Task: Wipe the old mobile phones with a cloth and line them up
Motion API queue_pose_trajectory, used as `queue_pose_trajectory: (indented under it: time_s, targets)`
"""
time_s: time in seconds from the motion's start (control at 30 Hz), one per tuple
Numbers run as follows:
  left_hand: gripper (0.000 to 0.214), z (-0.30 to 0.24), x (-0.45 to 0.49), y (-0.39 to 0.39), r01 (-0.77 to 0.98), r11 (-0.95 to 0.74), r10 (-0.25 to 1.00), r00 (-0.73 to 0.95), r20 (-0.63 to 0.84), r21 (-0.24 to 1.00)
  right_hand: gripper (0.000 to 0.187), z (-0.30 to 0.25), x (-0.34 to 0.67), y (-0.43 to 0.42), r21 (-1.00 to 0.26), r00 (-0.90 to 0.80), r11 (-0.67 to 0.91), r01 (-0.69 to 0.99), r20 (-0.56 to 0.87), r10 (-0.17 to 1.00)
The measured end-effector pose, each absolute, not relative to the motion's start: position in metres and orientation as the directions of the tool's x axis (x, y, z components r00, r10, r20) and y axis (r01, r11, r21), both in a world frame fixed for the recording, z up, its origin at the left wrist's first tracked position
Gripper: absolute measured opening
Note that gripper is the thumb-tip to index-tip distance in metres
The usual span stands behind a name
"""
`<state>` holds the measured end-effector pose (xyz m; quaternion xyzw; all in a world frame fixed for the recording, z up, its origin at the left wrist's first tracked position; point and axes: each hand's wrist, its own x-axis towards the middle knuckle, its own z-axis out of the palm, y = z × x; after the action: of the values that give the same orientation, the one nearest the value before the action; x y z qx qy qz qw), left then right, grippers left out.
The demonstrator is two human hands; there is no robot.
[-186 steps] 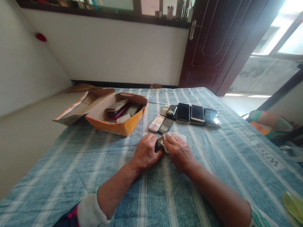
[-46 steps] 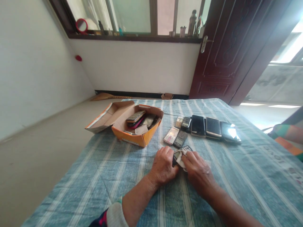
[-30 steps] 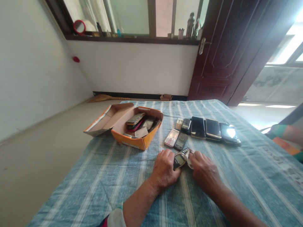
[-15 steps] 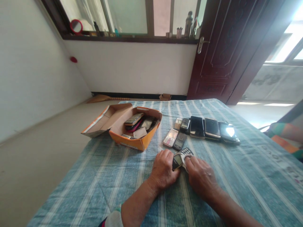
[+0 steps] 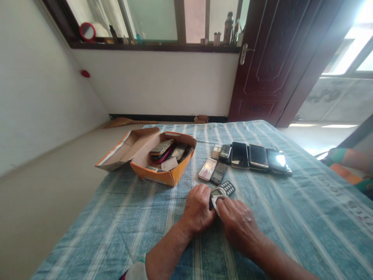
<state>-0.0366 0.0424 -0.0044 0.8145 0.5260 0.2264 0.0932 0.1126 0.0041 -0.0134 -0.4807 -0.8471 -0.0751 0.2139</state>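
Observation:
My left hand (image 5: 198, 208) is closed around the lower-left end of a dark keypad mobile phone (image 5: 229, 188), whose pale round-edged keys face up. My right hand (image 5: 239, 219) pinches a white cloth or tissue (image 5: 216, 203) and presses it on the phone's screen end, close to my left fingers. The cloth and fingers hide most of the screen. Just beyond lie a white keypad phone (image 5: 208, 169) and a dark keypad phone (image 5: 218, 173). Two smaller keypad phones, one gold (image 5: 216, 151) and one black (image 5: 225, 153), sit behind them.
An orange cardboard box (image 5: 167, 177) with its lid flap open to the left holds several phones. Right of the keypad phones, a row of larger touchscreen phones (image 5: 240, 154) lies on the striped blue cloth (image 5: 163, 241). Colourful fabric (image 5: 346, 165) shows at the right edge.
My right hand has moved the white cloth left and down, from the keypad side onto the screen end, uncovering the keys. The whole view has shifted slightly.

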Motion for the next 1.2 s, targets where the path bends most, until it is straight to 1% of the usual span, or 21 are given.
queue_pose_trajectory:
  time_s: [0.2,0.33,0.43,0.57,0.6,0.7,0.73,0.77,0.8,0.9,0.97,1.2]
  targets:
    - [0.010,-0.003,-0.037,0.043,0.804,-0.433,0.899,0.349,0.265,0.408,0.023,0.000,0.116,0.003,-0.203,-0.462,0.524,0.827,0.286,0.839]
    - [0.009,-0.003,-0.037,0.044,0.807,-0.437,0.896,0.350,0.273,0.398,0.027,0.007,0.119,0.003,-0.217,-0.511,0.546,0.809,0.200,0.836]
    - [0.008,-0.003,-0.038,0.044,0.807,-0.441,0.894,0.355,0.274,0.394,0.026,0.005,0.119,0.005,-0.210,-0.526,0.561,0.801,0.203,0.826]
    - [0.016,-0.003,-0.040,0.045,0.793,-0.461,0.885,0.379,0.271,0.399,0.025,-0.001,0.121,0.010,-0.247,-0.495,0.540,0.805,0.222,0.840]
    - [0.018,-0.003,-0.040,0.045,0.789,-0.466,0.883,0.383,0.271,0.401,0.029,-0.001,0.122,0.011,-0.259,-0.492,0.540,0.801,0.228,0.840]
    - [0.018,-0.004,-0.041,0.046,0.775,-0.478,0.876,0.385,0.290,0.414,0.056,-0.001,0.123,0.013,-0.271,-0.505,0.565,0.779,0.263,0.822]
    - [0.017,-0.004,-0.041,0.046,0.773,-0.481,0.874,0.385,0.296,0.415,0.061,0.000,0.124,0.013,-0.265,-0.511,0.574,0.775,0.270,0.816]
    - [0.015,-0.005,-0.040,0.046,0.775,-0.480,0.874,0.382,0.300,0.411,0.061,0.001,0.124,0.013,-0.254,-0.516,0.579,0.775,0.273,0.812]
    - [0.013,-0.005,-0.040,0.046,0.780,-0.478,0.875,0.379,0.302,0.405,0.056,0.001,0.124,0.013,-0.243,-0.521,0.582,0.776,0.272,0.809]
    - [0.011,-0.004,-0.040,0.046,0.797,-0.467,0.879,0.375,0.294,0.383,0.029,0.001,0.123,0.014,-0.222,-0.523,0.580,0.784,0.269,0.809]
    - [0.013,-0.002,-0.040,0.046,0.798,-0.467,0.880,0.375,0.293,0.382,0.020,-0.001,0.122,0.014,-0.220,-0.512,0.571,0.791,0.275,0.814]
    - [0.012,0.002,-0.039,0.045,0.799,-0.456,0.887,0.371,0.274,0.393,0.020,-0.001,0.125,0.018,-0.172,-0.442,0.500,0.849,0.289,0.849]
